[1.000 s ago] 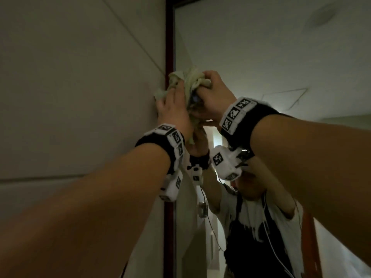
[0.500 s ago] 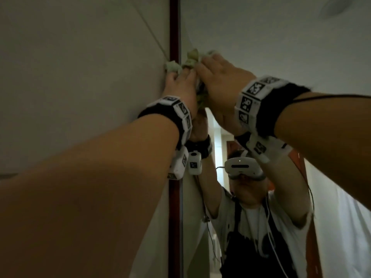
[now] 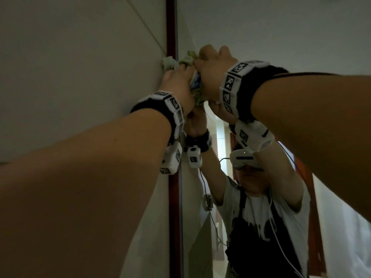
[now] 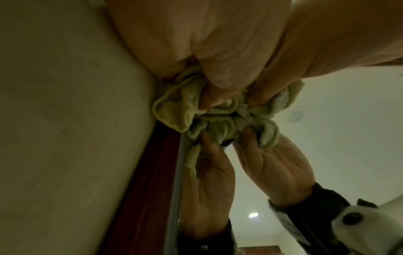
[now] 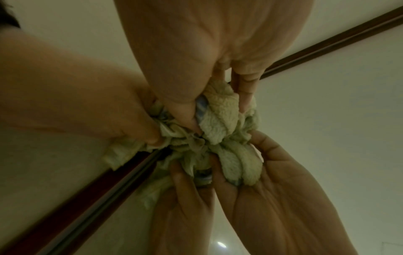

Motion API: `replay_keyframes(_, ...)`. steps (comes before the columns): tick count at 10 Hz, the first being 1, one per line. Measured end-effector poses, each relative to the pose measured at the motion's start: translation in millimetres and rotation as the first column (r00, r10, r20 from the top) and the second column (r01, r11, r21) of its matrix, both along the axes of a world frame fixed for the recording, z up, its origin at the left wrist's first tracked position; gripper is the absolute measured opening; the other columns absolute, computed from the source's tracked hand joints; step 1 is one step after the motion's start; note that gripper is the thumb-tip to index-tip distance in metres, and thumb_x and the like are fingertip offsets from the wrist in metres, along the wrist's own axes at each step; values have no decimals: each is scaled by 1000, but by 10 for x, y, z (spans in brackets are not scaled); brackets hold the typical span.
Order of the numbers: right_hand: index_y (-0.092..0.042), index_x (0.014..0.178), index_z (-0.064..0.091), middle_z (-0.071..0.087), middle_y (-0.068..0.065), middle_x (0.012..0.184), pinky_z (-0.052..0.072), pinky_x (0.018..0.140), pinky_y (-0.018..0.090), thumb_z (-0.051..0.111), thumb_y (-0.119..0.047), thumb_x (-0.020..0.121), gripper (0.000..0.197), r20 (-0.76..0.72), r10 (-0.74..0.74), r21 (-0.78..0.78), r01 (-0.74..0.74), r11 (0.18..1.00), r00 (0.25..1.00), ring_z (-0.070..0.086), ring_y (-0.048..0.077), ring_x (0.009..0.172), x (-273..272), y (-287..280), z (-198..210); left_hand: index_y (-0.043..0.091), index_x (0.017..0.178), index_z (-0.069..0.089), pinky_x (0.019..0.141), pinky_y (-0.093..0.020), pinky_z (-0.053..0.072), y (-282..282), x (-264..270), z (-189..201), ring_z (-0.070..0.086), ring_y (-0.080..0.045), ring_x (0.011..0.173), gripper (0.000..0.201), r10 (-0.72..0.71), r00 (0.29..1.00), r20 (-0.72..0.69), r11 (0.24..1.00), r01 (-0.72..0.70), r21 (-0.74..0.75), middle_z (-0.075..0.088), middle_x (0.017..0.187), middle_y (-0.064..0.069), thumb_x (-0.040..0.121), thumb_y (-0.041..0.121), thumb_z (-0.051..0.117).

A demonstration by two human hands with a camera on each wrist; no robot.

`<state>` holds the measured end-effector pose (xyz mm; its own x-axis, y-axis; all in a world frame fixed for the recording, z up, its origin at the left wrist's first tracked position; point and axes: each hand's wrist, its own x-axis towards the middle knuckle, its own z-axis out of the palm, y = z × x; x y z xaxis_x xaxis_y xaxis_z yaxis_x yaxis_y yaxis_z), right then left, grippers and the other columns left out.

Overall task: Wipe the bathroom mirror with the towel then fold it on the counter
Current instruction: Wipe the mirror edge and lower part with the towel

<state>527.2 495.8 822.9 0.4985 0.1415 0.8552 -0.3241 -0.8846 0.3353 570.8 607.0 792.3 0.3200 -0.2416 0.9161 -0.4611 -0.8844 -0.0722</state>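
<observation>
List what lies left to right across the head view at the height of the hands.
Wall → dark red mirror frame → left hand → bunched towel → right hand → mirror.

Towel (image 3: 188, 59): mostly hidden between both hands in the head view, only bunched edges showing. Mirror (image 3: 281, 37): cut off by the top and right frame edges. Left forearm (image 3: 70, 187): blurred, lower left.

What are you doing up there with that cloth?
A person is wiping the mirror. Both hands, left hand and right hand, grip a bunched-up towel and press it on the glass, high up by the dark red frame. The towel is not folded yet.
</observation>
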Motion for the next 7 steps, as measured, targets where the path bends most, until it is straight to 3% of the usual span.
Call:
replay_keyframes(1,-20,137,49,37,11,148,36,109,56,68,-35,80,62,-35,-33,-47,31,998,999,40,39,131,-22,-6,10,23,145,45,116,-36,28,-7,1,0,41,-36,136,65,-60,998,-30,997,58,-45,49,145,-6,85,30,69)
replay_keyframes(2,-19,143,44,33,13,147,39,107,56,71,-33,85,65,-68,-9,5,10,1000,998,34,41,133,-66,-16,10,20,144,45,113,-31,27,10,46,37,39,-33,137,56,-93,996,7,993,93,-65,49,146,-9,92,21,64)
replay_keyframes(3,-11,141,41,32,15,141,43,97,48,73,-28,82,69,-14,63,22,-62,998,998,36,43,124,-92,-69,28,16,154,32,113,-34,29,4,15,119,39,-35,138,67,-44,999,28,999,45,-22,40,153,-14,92,5,58)
replay_keyframes(4,-7,145,36,27,14,147,43,90,45,72,-23,83,73,107,127,-9,-127,992,986,36,43,123,-108,-66,161,19,161,17,114,-40,34,33,-32,475,41,-39,139,90,18,999,47,1000,-18,6,24,162,-14,87,7,68)
replay_keyframes(5,-15,151,32,27,12,153,40,107,56,73,-33,86,79,62,147,70,-151,986,987,29,43,134,-22,2,345,21,160,22,115,-40,37,4,37,754,41,-37,140,82,48,999,-22,998,-47,38,24,163,-15,92,10,66)
replay_keyframes(6,-20,148,38,33,15,150,38,107,57,69,-41,85,73,61,94,105,-100,989,994,28,42,138,121,-20,329,14,156,31,105,-29,37,-21,217,821,46,-29,138,62,26,998,-52,998,-23,64,40,157,-14,100,11,58)
replay_keyframes(7,-22,143,47,37,16,149,36,106,53,67,-39,86,63,106,149,127,-162,979,983,35,38,138,211,-12,283,15,150,43,95,-30,42,1,273,816,55,-30,127,50,65,998,-5,996,-64,66,52,147,-12,101,12,53)
